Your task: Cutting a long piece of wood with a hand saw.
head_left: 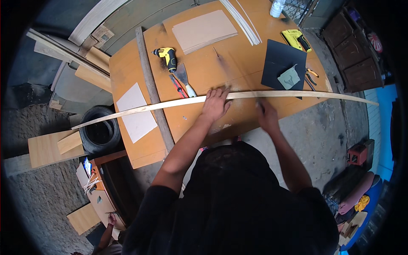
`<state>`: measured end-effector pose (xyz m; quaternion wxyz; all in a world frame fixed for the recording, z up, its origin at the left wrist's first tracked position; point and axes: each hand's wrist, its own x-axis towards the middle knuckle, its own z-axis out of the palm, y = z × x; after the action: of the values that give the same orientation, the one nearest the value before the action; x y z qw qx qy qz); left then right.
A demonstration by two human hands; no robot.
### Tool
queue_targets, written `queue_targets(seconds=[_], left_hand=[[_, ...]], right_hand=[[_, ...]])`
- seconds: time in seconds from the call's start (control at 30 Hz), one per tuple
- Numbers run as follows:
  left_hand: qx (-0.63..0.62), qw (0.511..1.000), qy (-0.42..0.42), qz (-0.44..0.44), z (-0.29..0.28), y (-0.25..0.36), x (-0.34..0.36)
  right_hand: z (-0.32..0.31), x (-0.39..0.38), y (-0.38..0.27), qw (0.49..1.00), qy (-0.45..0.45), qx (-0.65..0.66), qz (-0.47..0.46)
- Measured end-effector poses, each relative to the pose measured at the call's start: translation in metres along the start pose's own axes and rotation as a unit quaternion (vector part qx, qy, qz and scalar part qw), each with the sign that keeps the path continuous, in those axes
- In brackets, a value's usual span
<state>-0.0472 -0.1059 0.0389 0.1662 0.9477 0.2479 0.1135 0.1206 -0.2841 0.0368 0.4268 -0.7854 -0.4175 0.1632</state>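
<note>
A long, thin wooden strip (293,93) runs crosswise over the orange table and juts out past both sides. My left hand (216,103) is closed over the strip near its middle, fingers reaching across to the far edge. To the right, just on the near side of the strip, my right hand (267,115) is closed, with something small and dark at its fingers that I cannot make out. Close beyond my left hand lie a putty knife (182,76) and a red utility knife (178,87). A black sheet (276,63) lies partly beneath the strip, with a green-grey sandpaper piece (289,77) on it.
On the orange table (238,63) are a yellow-black drill (167,57), brown boards (204,30), white strips (242,23), a yellow tool (293,39), pliers (313,73) and a wooden bar (148,80). A tire (100,144) stands left. At lower left shows another person's hand (111,219).
</note>
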Motion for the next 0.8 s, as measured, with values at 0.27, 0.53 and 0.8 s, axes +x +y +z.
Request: queue_targets(seconds=[0.27, 0.53, 0.8], left_hand=[[-0.011, 0.996, -0.093, 0.008, 0.032, -0.020, 0.019], [-0.047, 0.961, -0.257, -0.091, 0.013, 0.006, 0.028], [-0.090, 0.934, -0.309, -0.158, 0.022, -0.005, 0.040]], right_hand=[[0.019, -0.099, -0.005, 0.994, -0.047, 0.074, 0.068], [0.022, -0.115, -0.029, 0.981, -0.069, 0.116, 0.137], [0.044, -0.133, -0.031, 0.987, -0.055, 0.103, 0.112]])
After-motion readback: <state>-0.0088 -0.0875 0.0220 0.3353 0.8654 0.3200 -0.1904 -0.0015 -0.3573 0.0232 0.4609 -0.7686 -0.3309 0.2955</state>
